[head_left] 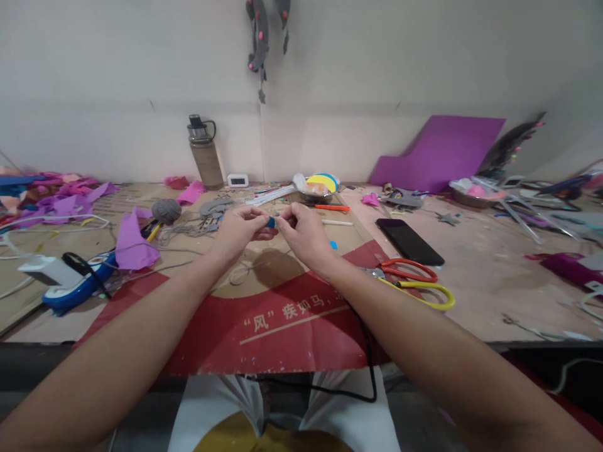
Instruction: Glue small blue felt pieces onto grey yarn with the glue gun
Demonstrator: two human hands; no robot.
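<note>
Head view: small blue piece [270, 221] pinched by fingertips of left hand [240, 229] and right hand [304, 235], held above cardboard [282, 314]. Risk: could be dropped among scraps if pinch is slackened.

Blue piece [271, 222]: one
Scissors: two, orange pair [387, 266] and yellow pair [438, 307]
Phone [409, 241]: one
Water bottle [206, 154]: one
Yarn ball [166, 211]: one
Purple sheet [438, 154]: one
</note>
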